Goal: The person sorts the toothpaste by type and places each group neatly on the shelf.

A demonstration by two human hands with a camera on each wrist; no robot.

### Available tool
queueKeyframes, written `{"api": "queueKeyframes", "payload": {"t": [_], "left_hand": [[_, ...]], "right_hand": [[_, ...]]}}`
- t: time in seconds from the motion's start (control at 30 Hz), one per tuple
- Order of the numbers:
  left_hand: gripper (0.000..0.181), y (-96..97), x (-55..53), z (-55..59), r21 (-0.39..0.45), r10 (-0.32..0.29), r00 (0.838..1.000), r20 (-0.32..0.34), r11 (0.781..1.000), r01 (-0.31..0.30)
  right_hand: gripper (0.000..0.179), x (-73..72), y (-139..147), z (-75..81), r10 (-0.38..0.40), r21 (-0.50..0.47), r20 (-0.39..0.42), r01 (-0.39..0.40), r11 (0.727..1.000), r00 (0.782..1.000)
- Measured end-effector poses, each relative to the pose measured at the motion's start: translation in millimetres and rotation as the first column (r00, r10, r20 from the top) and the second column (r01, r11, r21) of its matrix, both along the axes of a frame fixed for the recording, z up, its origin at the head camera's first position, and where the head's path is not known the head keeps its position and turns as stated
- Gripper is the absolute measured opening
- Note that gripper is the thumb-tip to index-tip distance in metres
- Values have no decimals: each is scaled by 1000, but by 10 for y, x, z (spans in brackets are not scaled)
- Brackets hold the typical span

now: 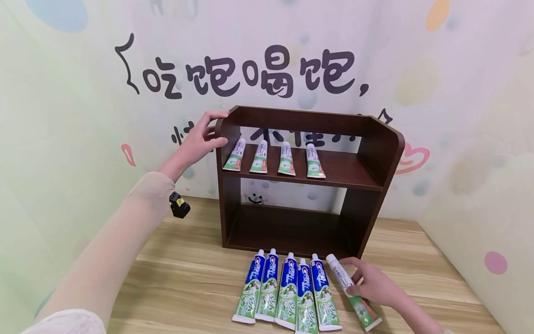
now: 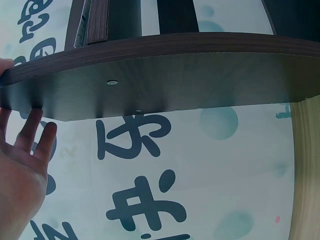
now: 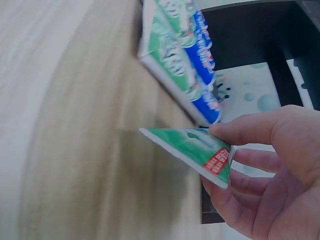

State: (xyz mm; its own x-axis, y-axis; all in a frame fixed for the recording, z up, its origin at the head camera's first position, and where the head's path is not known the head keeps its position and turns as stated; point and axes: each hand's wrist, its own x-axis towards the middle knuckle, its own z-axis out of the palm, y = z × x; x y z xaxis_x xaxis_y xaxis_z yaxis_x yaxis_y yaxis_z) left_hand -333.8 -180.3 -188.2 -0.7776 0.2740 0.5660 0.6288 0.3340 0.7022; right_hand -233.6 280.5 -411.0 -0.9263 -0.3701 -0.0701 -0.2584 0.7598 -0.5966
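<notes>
My left hand (image 1: pixel 202 139) grips the upper left side panel of a dark brown two-tier shelf (image 1: pixel 302 181), the thumb on one face and the fingers on the other. In the left wrist view, fingers (image 2: pixel 31 131) touch the panel's outer face. My right hand (image 1: pixel 373 284) pinches a white-and-green toothpaste tube (image 1: pixel 362 306) between thumb and fingers, in front of the shelf's right corner. The right wrist view shows its flat green end (image 3: pixel 192 147) with a red label. Several similar white-and-green tubes (image 1: pixel 286 158) lie side by side on the upper tier, caps toward the back.
Several blue-and-green toothpaste tubes (image 1: pixel 288 292) lie in a row on the wooden table (image 1: pixel 183 278), just left of the held tube. A patterned wall (image 1: pixel 267 28) with black lettering stands behind the shelf. A small black device (image 1: pixel 179 205) is by my left wrist.
</notes>
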Motion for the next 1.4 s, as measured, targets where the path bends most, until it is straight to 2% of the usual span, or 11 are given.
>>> {"api": "queueKeyframes", "payload": {"t": [0.2, 0.33, 0.57, 0.67, 0.87, 1.13, 1.4], "left_hand": [[57, 5, 3, 3, -3, 8, 1000, 3, 1000, -8], [57, -4, -34, -13, -8, 22, 1000, -7, 1000, -22], [57, -73, -252, -114, -8, 31, 999, -38, 999, -32], [57, -84, -287, -126, -18, 33, 998, -55, 999, -34], [59, -103, -298, -135, -33, 23, 997, -78, 999, -25], [59, -117, -290, -131, -51, 17, 997, -80, 998, -21], [57, -117, -267, -115, -47, 5, 998, -66, 999, -8]], "right_hand": [[66, 18, 0, 187, 49, -69, -21, -50, 996, 999], [66, 45, -14, 332, 77, -106, -31, -80, 991, 997], [68, 81, -42, 636, 76, -139, -38, -80, 987, 996], [69, 105, -53, 773, 66, -143, -53, -73, 987, 996], [69, 136, -87, 1030, 23, -139, -92, -35, 990, 995], [69, 139, -81, 1343, -6, -110, -215, -18, 994, 977], [70, 109, -64, 1567, -3, -163, -235, -37, 986, 972]]}}
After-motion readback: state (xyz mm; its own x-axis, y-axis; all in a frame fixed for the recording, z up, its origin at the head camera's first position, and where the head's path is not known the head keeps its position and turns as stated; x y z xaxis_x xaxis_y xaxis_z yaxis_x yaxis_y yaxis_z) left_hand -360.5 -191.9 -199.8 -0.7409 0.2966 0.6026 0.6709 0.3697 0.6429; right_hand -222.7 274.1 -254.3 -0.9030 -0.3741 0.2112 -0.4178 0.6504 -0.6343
